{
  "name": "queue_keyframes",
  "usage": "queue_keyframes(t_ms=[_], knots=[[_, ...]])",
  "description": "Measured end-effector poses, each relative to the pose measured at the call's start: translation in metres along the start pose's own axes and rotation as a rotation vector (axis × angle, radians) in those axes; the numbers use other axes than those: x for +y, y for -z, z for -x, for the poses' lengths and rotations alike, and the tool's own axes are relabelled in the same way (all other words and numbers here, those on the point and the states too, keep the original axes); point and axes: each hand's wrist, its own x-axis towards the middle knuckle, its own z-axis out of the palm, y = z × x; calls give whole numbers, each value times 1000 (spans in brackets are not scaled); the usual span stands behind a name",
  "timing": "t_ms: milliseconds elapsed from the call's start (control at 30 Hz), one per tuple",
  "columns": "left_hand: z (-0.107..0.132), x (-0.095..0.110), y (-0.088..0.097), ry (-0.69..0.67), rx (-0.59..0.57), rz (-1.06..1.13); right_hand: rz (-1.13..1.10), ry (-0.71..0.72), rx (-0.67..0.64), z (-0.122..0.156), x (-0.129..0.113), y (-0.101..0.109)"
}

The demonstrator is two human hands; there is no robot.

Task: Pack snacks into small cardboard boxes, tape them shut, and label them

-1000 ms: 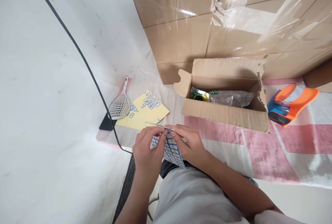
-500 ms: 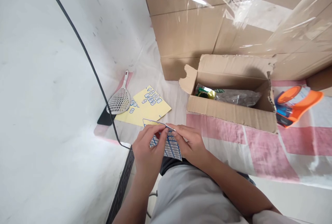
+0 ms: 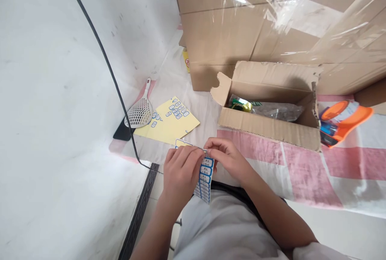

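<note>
Between my hands, in front of my waist, is a sheet of blue-bordered sticker labels [image 3: 206,175] with handwriting on them. My left hand [image 3: 183,167] grips the sheet from the left, its fingers closed over the upper part. At the sheet's top right edge, my right hand [image 3: 227,157] pinches with thumb and forefinger; whether a loose label is between them I cannot make out. Just beyond lie yellow backing sheets [image 3: 169,125] with several blue-edged labels on them.
A white slotted skimmer [image 3: 140,111] rests on a black phone-like object [image 3: 120,131] by the wall. An open cardboard box [image 3: 268,131] holds plastic packets [image 3: 277,111]. Right of it is an orange object [image 3: 351,121]. Large taped cartons [image 3: 217,35] stand behind. A black cable [image 3: 102,47] hangs at left.
The label sheet has turned so more of its written face shows, hanging more upright. My left hand has closed further over it, and both hands shifted slightly right.
</note>
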Motion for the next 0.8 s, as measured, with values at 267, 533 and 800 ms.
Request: queue_keyframes(t_ms=[267,533,800], knots=[[5,2,4,-242,-83,-63,-29,-117,-104,8,-3,11],[11,8,-1,-226,-34,-19,137,64,-9,15,4,20],[10,13,-7,-140,-87,45,48,110,-92,24,6,25]])
